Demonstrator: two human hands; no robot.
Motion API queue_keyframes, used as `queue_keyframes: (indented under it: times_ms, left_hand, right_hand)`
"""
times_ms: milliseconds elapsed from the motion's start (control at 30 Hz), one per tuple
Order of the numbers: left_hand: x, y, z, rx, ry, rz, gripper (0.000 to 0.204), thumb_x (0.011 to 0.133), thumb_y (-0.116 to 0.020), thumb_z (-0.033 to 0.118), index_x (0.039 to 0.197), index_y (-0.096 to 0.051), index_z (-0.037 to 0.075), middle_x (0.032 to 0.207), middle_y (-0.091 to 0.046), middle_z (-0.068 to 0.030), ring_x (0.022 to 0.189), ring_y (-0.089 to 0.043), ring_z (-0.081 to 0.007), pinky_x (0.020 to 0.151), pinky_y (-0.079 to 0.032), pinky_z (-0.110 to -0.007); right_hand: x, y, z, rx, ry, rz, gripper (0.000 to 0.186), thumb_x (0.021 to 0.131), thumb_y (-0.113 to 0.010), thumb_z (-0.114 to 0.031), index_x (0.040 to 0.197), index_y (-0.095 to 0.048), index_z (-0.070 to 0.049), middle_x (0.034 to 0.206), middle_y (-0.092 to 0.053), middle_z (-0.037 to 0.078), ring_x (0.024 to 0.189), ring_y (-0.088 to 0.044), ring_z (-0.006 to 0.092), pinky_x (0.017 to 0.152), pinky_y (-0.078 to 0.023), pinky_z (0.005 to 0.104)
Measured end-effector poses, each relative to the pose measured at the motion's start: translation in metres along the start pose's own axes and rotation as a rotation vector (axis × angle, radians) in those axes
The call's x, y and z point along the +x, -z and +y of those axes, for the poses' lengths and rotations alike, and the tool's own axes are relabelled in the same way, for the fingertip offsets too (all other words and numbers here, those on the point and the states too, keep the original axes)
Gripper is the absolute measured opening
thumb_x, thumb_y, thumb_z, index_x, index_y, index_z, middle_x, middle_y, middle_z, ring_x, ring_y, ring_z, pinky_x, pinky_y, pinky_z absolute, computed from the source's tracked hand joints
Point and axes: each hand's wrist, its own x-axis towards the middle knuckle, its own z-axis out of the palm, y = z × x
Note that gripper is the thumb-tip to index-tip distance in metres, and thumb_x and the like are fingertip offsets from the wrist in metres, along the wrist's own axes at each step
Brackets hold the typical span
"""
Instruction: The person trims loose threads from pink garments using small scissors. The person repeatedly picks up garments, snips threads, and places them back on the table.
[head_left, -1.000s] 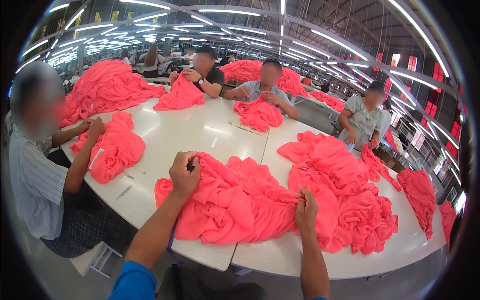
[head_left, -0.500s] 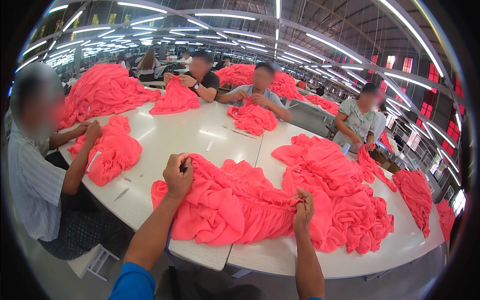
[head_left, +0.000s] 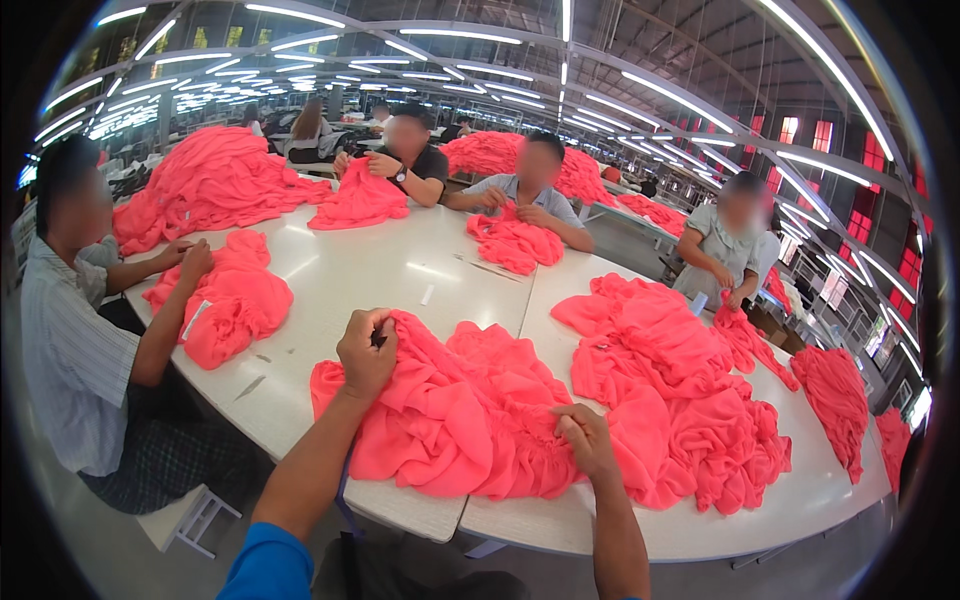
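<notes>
A gathered bright coral-pink garment lies bunched on the near edge of the white table. My left hand grips its upper left edge, slightly raised; a small dark spot shows in the grip, too small to make out. My right hand pinches a ruffled, gathered part of the same garment, lower and to the right. A larger heap of the pink fabric lies just beyond my right hand.
Co-workers sit or stand round the table: one at left, two across, one at right, all handling pink fabric. Further pink piles lie at back left and far right. A white stool stands below the left edge.
My right hand has moved left and down with its part of the garment; the stretched gathered edge between my hands now hangs slacker and bunched. My left hand keeps its grip.
</notes>
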Motion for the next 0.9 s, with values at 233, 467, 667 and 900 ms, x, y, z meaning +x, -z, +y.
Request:
queue_keyframes:
  times_ms: [233, 467, 667, 900]
  left_hand:
    - [-0.001, 0.000, 0.005, 0.002, -0.021, -0.012, 0.014, 0.084, -0.068, -0.001, 0.096, -0.064, 0.005, 0.083, -0.060, -0.0067, 0.066, -0.060, -0.0169, 0.060, -0.049, -0.028]
    - [-0.002, 0.000, 0.007, 0.018, -0.074, -0.020, 0.017, 0.082, -0.068, -0.003, 0.097, -0.065, 0.006, 0.084, -0.062, -0.0083, 0.067, -0.064, -0.0198, 0.060, -0.052, -0.030]
    - [-0.002, 0.001, 0.012, -0.016, -0.074, 0.008, 0.014, 0.083, -0.066, -0.003, 0.096, -0.064, 0.004, 0.082, -0.059, -0.0081, 0.064, -0.057, -0.0185, 0.059, -0.048, -0.030]
    - [-0.004, 0.000, 0.010, 0.020, -0.105, -0.016, 0.015, 0.082, -0.067, -0.004, 0.095, -0.063, 0.004, 0.082, -0.059, -0.0088, 0.066, -0.060, -0.0206, 0.059, -0.049, -0.030]
  right_hand:
    - [0.006, -0.015, -0.009, -0.688, 0.355, 0.005, 0.030, 0.077, -0.079, -0.016, 0.103, -0.071, -0.005, 0.099, -0.068, 0.011, 0.081, -0.060, 0.0274, 0.076, -0.050, 0.0373]
    - [0.007, -0.025, 0.000, -0.643, 0.323, -0.051, 0.037, 0.079, -0.076, -0.016, 0.113, -0.067, -0.006, 0.102, -0.068, 0.011, 0.097, -0.062, 0.0314, 0.084, -0.050, 0.0412]
    - [0.004, -0.033, 0.000, -0.577, 0.158, -0.104, 0.035, 0.081, -0.074, -0.015, 0.114, -0.066, -0.005, 0.097, -0.068, 0.013, 0.093, -0.063, 0.0330, 0.082, -0.051, 0.0409]
    - [0.004, -0.022, 0.005, -0.357, 0.111, 0.127, 0.015, 0.080, -0.075, -0.007, 0.092, -0.067, -0.002, 0.082, -0.062, 0.011, 0.077, -0.059, 0.0245, 0.070, -0.047, 0.0344]
